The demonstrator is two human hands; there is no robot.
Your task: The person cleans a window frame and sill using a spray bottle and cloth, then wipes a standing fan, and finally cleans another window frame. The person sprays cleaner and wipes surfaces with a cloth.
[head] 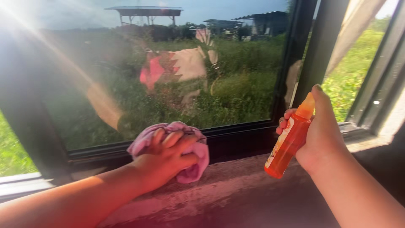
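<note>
- Background: a dark-framed window pane (168, 76) looks onto a grassy field with sheds on the skyline; sunlight flares across the upper left of the glass.
- Reflection: the pane mirrors a person's pink and pale clothing and one forearm, faint against the grass.
- Window sill (236, 190): a rough, concrete-like ledge runs beneath the frame, reddish in the low light.
- Left hand (166, 158): fingers curled and pressed together over a bunched pink cloth (198, 156), gripping it from above. The cloth rests on the sill, just at the lower rail of the window frame (236, 131).
- Right hand (320, 135): closed around an orange spray bottle (289, 143), with the thumb raised beside the nozzle cap and the fingers wrapped round the far side of the body.
- Spray bottle: held tilted, its cap pointing up toward the vertical frame post (322, 42), its base hanging just above the sill; whether it touches the sill cannot be told.
- Right of the post: an opened window section with a pale curtain edge (350, 29) and bright green grass beyond.
- Spacing: the two hands are well apart along the sill, cloth to the left and bottle to the right.
</note>
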